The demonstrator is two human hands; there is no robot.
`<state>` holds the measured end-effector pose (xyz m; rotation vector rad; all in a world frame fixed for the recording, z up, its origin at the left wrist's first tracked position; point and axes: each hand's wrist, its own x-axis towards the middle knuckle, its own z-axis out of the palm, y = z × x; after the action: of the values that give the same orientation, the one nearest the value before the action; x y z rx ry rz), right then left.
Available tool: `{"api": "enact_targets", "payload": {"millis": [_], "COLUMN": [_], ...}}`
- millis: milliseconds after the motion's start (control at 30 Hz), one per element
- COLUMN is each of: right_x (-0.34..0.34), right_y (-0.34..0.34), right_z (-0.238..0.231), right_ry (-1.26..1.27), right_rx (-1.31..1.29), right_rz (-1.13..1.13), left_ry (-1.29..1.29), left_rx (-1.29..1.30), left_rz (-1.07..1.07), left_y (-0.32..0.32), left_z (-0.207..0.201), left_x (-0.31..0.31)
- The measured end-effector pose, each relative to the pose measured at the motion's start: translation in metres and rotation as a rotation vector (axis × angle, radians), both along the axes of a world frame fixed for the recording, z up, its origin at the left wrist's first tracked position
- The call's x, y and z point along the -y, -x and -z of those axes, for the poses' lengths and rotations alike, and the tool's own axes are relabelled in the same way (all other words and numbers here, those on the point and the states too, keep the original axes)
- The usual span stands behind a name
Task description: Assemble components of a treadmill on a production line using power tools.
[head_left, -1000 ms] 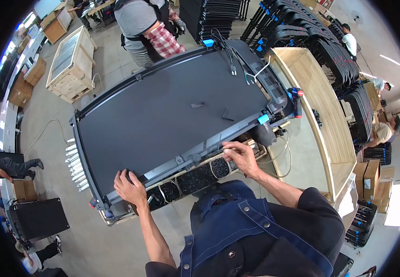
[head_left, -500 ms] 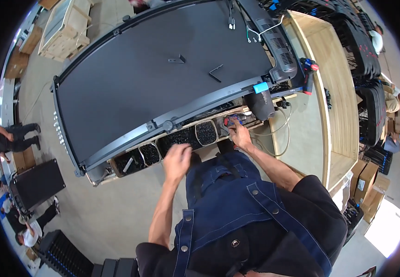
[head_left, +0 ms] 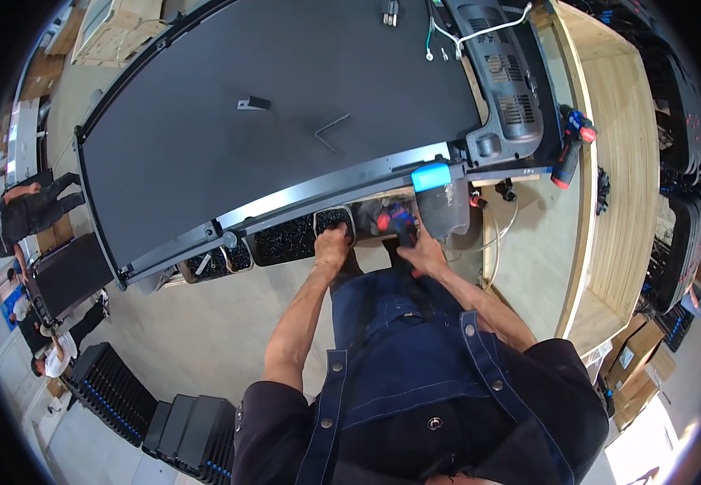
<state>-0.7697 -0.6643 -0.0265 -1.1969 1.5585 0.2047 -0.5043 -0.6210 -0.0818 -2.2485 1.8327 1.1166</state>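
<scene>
Large dark grey flat panel (head_left: pixel 286 137) is lying face-down on the tabletop, filling most of the view; against 0.5 s ago it is sitting higher and closer in frame, so the head is tipping further down toward the near edge. Row of shallow steel parts trays (head_left: pixel 286 241) is running under that near edge. Both hands are now working in the trays, not on the panel, so the job is looking like a fastener pick rather than panel handling.

Left hand (head_left: pixel 332 242) is curling closed at the rim of a tray of small black screws (head_left: pixel 334 218); it was more open and lower half a second ago. Right hand (head_left: pixel 425 252) is closing around a small red-and-dark tool (head_left: pixel 392 220) in the next tray along.

Hard to make out: whether the left hand is actually holding screws, and what the tool is exactly. Bent hex key (head_left: pixel 330 129) and small grey bracket (head_left: pixel 253 103) are lying loose on the panel.
</scene>
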Motion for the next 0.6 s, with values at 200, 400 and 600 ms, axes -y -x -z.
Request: {"api": "enact_targets", "payload": {"millis": [200, 400, 600], "right_x": [-0.001, 0.05, 0.051], "right_y": [0.089, 0.018, 0.008], "right_z": [-0.103, -0.144, -0.185], "right_ry": [-0.25, -0.053, 0.11], "right_rx": [0.747, 0.22, 0.503], "right_rz": [0.101, -0.467, -0.277], "left_ry": [0.108, -0.124, -0.043], "left_rx": [-0.105, -0.978, -1.625], "left_rz": [-0.198, -1.086, -1.253], "left_y": [-0.021, -0.02, -0.015], "left_z": [-0.01, -0.04, -0.135], "left_x": [-0.008, -0.013, -0.01]}}
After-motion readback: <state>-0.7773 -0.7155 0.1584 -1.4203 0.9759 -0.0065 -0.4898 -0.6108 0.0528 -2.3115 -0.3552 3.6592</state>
